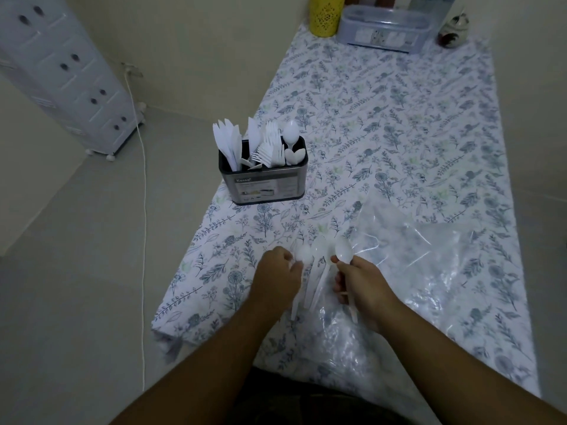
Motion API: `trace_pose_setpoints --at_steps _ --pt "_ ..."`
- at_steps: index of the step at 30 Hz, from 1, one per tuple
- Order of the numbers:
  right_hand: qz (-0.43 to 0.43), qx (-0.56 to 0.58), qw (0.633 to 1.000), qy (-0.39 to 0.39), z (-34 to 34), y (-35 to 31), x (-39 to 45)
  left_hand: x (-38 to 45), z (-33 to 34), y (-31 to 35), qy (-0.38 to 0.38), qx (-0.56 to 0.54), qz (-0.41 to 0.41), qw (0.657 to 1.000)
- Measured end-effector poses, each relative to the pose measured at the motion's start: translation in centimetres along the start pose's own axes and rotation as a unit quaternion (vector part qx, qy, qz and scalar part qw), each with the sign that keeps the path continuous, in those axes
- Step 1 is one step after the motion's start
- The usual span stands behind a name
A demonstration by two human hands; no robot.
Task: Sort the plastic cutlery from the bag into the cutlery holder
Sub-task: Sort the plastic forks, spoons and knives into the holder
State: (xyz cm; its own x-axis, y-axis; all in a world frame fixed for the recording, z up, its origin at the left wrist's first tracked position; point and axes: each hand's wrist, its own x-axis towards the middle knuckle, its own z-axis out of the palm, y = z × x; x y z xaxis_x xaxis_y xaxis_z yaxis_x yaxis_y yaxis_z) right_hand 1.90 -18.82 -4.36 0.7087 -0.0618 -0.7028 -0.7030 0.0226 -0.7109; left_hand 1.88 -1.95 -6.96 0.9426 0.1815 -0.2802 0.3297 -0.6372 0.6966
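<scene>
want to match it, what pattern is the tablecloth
White with blue-grey leaves and flowers, tablecloth, head view.

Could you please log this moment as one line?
left hand: holds spoon | right hand: holds spoon | holder: knives, forks, spoons

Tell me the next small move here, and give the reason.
Probably gather the loose spoons into the left hand beside the one the right hand grips, then carry them to the cutlery holder, whose right compartment already holds spoons.
</scene>
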Motion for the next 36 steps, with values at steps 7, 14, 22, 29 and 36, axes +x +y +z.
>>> trace_pose_setpoints --at_steps 7,14,22,29,36 --pt "0.051 0.053 0.997 -0.018 -0.8 0.6 -1.1 3.4 1.7 1.0 -0.05 0.029 -0.056 0.997" --pt "0.012 0.02 0.999 -0.021 -1.6 1.4 -1.2 2.2 -0.2 2.0 -0.023 -0.089 -0.111 0.99" --pt "-0.012 0.018 0.995 -0.101 -1.0 1.4 -2.2 -1.5 1.3 5.5 -0.075 -0.238 -0.082 0.965" --pt "0.045 0.082 0.994 -0.049 -2.7 2.4 -1.6 0.0 1.4 4.6 -0.049 -0.11 -0.023 0.992" --pt "0.035 0.03 0.999 -0.008 -4.3 3.3 -1.8 2.6 3.8 3.6 -0.038 0.044 0.019 0.998"
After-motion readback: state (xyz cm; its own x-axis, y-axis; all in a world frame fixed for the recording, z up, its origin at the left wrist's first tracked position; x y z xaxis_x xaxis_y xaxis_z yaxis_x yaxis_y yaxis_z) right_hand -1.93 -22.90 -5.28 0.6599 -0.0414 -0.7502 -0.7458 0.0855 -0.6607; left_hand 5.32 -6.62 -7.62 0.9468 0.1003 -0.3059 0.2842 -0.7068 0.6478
